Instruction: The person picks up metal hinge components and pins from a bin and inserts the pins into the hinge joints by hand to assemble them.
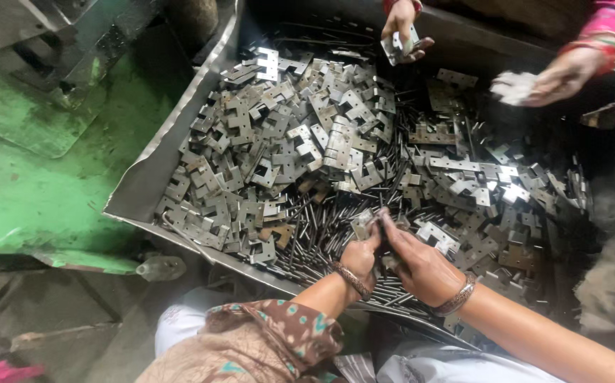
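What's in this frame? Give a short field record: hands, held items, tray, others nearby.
left hand: grips a small metal hinge plate, bangle on wrist
right hand: touches the same plate, thin dark pin between the fingers
tray: sheet-metal, tilted lip at left, sits over a green floor
contents: heap of notched hinge plates, loose pins beneath
others: two hands of another person at the far edge, one holding a plate

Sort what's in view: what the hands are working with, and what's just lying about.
In use:
- left hand and right hand, together gripping a small grey metal hinge plate
- thin dark steel pins
- heap of notched grey hinge plates
- sheet-metal tray

Lying about:
- green machine base
- co-worker's hands
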